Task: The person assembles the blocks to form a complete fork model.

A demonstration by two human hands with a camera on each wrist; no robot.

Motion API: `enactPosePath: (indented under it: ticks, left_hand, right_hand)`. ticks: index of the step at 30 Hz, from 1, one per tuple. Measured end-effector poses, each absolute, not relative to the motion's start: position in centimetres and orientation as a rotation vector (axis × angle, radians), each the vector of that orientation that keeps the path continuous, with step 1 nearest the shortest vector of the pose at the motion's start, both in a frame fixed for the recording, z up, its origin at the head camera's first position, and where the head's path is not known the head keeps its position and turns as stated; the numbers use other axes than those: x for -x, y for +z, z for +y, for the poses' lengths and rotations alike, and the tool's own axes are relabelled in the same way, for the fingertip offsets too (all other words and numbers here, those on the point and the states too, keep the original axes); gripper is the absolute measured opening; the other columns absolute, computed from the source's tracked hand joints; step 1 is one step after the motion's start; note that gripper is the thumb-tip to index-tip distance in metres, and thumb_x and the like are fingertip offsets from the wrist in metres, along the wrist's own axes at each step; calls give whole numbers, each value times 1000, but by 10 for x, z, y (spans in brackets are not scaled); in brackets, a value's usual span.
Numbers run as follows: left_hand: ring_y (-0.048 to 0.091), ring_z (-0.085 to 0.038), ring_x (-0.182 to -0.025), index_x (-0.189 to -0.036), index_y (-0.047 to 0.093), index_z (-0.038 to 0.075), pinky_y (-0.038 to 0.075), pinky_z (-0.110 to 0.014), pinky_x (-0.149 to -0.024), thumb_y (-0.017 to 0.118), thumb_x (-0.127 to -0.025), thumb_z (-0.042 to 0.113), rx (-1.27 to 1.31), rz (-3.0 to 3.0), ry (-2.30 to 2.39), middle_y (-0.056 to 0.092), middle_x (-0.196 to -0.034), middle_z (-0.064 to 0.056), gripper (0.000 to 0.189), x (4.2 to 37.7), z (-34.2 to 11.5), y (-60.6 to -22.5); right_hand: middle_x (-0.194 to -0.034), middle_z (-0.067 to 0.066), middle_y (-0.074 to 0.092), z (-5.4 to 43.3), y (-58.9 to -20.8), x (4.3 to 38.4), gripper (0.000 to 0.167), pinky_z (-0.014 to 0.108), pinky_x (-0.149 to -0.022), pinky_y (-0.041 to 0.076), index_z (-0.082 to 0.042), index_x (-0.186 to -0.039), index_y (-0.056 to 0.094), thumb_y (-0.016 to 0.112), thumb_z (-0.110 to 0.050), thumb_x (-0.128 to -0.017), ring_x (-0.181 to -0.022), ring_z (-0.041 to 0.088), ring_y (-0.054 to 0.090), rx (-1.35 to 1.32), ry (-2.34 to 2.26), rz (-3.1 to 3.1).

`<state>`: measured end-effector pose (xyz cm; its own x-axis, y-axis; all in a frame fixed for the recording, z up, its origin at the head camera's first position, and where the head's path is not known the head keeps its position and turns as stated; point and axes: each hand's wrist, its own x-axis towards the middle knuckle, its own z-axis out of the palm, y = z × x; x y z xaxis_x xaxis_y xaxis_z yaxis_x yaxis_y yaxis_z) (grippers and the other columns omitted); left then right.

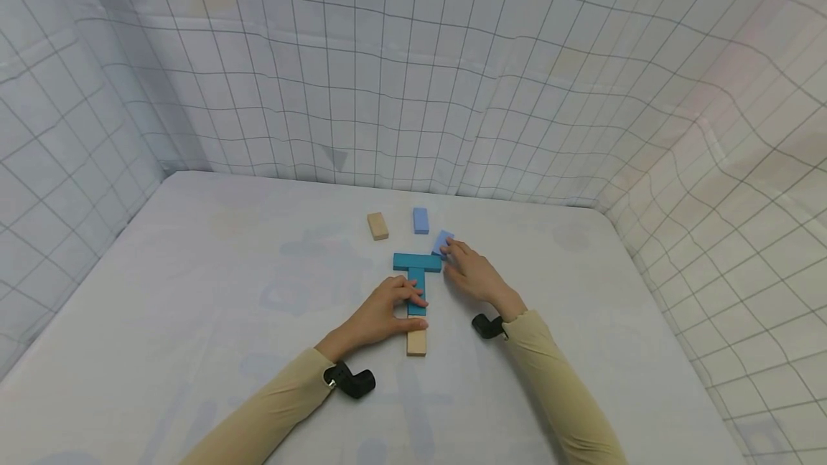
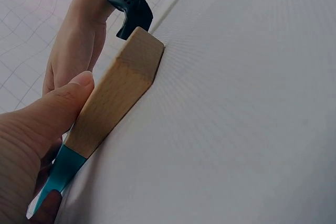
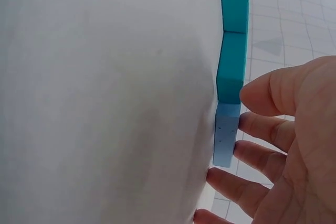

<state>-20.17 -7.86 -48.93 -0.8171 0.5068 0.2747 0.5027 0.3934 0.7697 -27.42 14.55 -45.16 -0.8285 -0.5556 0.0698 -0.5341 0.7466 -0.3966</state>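
Two teal blocks form a T: a teal crossbar (image 1: 416, 262) lies across the end of a teal stem block (image 1: 416, 280). A wooden block (image 1: 416, 344) continues the stem toward me. My left hand (image 1: 381, 313) rests over this line, its fingers across the teal stem and its thumb on the wooden block, as the left wrist view also shows. My right hand (image 1: 474, 273) is at the crossbar's right end, with fingertips touching a tilted light blue block (image 1: 442, 241). In the right wrist view, that light blue block (image 3: 226, 135) sits against the crossbar's end (image 3: 231, 72).
Beyond the T, another light blue block (image 1: 421, 221) and a second wooden block (image 1: 377, 226) lie apart on the white-covered table (image 1: 226, 271). Grid-patterned white curtains (image 1: 400, 77) hang behind the table and along both sides. Each wrist wears a black camera.
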Motion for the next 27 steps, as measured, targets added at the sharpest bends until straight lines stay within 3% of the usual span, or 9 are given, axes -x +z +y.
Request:
enactPosePath:
  ticks: [27]
  left_hand:
    - [41,-25,-128,-103,72,12,28,-45,-107,79,-79,30,-952,2608,1460,56,-118,-4,31,202,-79,-488]
  right_hand:
    - [-145,20,37,147,-455,274,38,48,-103,34,2,-132,49,51,-16,-98,-129,36,39,927,-672,2900]
